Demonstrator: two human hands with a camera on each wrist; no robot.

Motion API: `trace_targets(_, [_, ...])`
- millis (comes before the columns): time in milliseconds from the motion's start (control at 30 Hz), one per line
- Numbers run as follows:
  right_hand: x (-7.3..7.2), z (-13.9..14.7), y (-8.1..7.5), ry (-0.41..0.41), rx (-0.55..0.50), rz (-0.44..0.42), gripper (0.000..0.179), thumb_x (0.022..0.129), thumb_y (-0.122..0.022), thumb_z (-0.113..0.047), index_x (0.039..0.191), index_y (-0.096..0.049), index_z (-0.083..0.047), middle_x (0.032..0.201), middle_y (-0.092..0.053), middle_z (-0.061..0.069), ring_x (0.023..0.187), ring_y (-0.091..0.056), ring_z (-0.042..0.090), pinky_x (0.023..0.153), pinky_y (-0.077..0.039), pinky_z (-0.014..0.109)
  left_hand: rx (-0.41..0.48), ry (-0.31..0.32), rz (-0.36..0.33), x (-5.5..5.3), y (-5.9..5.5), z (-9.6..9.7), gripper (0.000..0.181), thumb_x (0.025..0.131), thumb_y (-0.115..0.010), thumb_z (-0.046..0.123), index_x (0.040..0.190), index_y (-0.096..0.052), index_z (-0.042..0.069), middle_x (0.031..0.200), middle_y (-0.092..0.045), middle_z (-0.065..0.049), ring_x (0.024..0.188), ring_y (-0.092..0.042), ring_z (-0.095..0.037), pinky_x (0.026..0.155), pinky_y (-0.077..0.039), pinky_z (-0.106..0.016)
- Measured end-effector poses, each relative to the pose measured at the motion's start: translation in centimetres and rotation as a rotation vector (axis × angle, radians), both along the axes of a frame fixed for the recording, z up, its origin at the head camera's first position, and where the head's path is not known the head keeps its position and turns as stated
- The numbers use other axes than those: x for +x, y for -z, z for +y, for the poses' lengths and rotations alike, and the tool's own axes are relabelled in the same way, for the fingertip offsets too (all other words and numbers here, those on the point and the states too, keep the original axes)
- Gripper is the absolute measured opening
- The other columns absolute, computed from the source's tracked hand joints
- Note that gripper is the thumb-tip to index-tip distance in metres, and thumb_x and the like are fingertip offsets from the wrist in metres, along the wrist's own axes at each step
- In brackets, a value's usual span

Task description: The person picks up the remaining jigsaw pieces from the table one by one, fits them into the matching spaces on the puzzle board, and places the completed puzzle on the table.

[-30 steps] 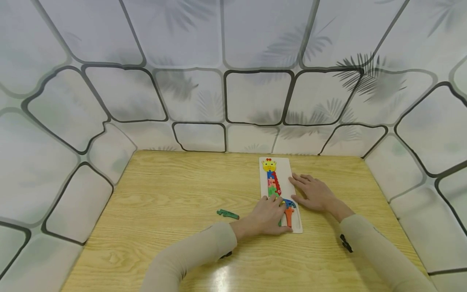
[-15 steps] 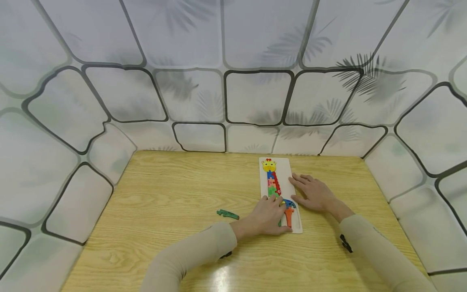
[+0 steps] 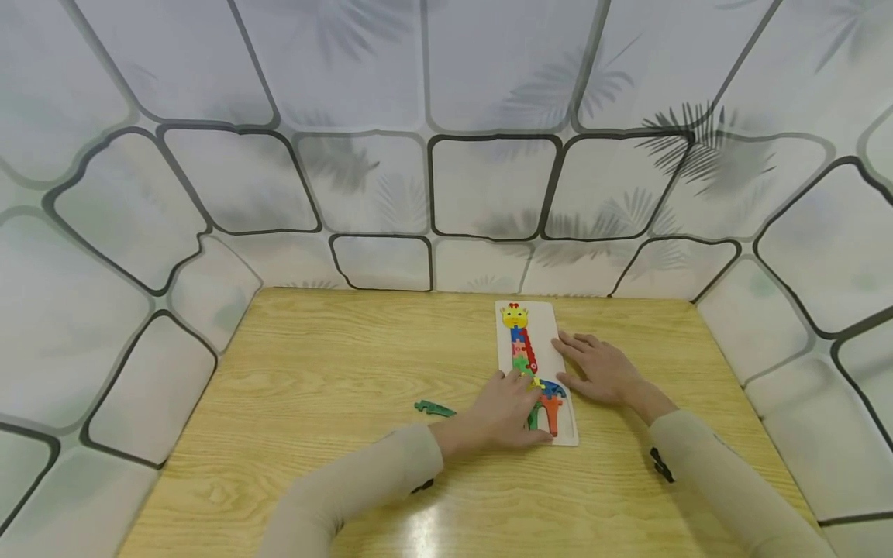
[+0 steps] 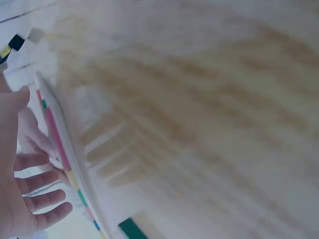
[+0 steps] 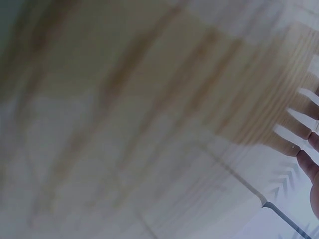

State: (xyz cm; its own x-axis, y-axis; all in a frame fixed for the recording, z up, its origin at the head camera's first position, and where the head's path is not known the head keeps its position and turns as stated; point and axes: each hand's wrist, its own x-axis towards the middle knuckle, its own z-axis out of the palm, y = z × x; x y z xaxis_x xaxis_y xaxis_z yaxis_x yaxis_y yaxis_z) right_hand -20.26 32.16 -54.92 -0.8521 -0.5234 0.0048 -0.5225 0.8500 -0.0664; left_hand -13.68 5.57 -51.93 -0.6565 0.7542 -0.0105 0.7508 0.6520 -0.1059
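Observation:
A white puzzle board [image 3: 546, 337] with a giraffe in coloured pieces lies on the wooden table. Its yellow head piece [image 3: 515, 315] is at the far end. My left hand [image 3: 504, 411] lies over the lower part of the giraffe, hiding some pieces; in the left wrist view its fingers are loosely spread beside the board's edge. Near the thumb show an orange leg piece [image 3: 553, 415] and a green leg piece [image 3: 533, 417]. At the board's right edge rests my right hand [image 3: 600, 370], fingers extended, holding nothing.
A loose dark green puzzle piece [image 3: 434, 408] lies on the table [image 3: 335, 372] left of the board, close to the left forearm. Pale walls [image 3: 377, 194] with a stone-like pattern stand behind and at both sides of the table.
My left hand has shifted slightly left, baring a yellow piece and more of the orange and green leg pieces. The right hand and board stay in place.

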Motion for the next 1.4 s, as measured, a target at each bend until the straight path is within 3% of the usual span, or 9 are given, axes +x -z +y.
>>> trace_targets(133, [0.0, 0.0, -0.1, 0.004, -0.005, -0.007, 0.072, 0.103, -0.054, -0.058, 0.162, -0.043, -0.018, 0.169, -0.043, 0.011, 0.148, -0.047, 0.043, 0.113, -0.046, 0.067, 0.004, -0.013, 0.000, -0.4, -0.7, -0.5, 0.083, 0.095, -0.041, 0.084, 0.143, -0.063, 0.021, 0.147, -0.063, -0.002, 0.135, -0.059, -0.023, 0.107, -0.055, -0.041])
trace_targets(300, [-0.1, 0.1, 0.0, 0.003, 0.007, -0.016, 0.073, 0.103, -0.053, -0.059, 0.163, -0.042, -0.018, 0.169, -0.042, 0.011, 0.148, -0.047, 0.043, 0.113, -0.046, 0.067, -0.002, -0.034, -0.014, -0.5, -0.9, -1.2, 0.080, 0.093, -0.045, 0.085, 0.139, -0.065, 0.021, 0.142, -0.065, -0.001, 0.127, -0.062, -0.021, 0.105, -0.055, -0.039])
trace_targets(500, [-0.2, 0.1, 0.0, 0.003, 0.004, -0.017, 0.073, 0.103, -0.055, -0.059, 0.163, -0.042, -0.019, 0.169, -0.042, 0.011, 0.148, -0.048, 0.043, 0.114, -0.046, 0.066, -0.005, -0.082, -0.064, -0.3, -0.9, -2.2, 0.083, 0.093, -0.046, 0.085, 0.143, -0.062, 0.021, 0.149, -0.062, -0.002, 0.137, -0.059, -0.025, 0.115, -0.051, -0.043])
trace_targets(1033, [-0.1, 0.1, -0.1, -0.006, 0.011, -0.018, 0.074, 0.103, -0.054, -0.059, 0.163, -0.041, -0.017, 0.169, -0.042, 0.013, 0.147, -0.048, 0.043, 0.113, -0.046, 0.065, 0.045, -0.095, -0.022, 0.2, -0.5, -6.2, 0.078, 0.094, -0.052, 0.079, 0.137, -0.066, 0.016, 0.139, -0.068, -0.005, 0.128, -0.063, -0.024, 0.109, -0.054, -0.045])
trace_targets(1400, [0.1, 0.0, -0.5, -0.003, 0.005, -0.026, 0.074, 0.104, -0.055, -0.057, 0.163, -0.041, -0.016, 0.169, -0.041, 0.014, 0.148, -0.047, 0.044, 0.113, -0.046, 0.065, 0.059, -0.124, -0.022, 0.4, -1.1, -8.7, 0.071, 0.095, -0.055, 0.075, 0.131, -0.067, 0.015, 0.136, -0.069, -0.007, 0.126, -0.064, -0.026, 0.107, -0.054, -0.046])
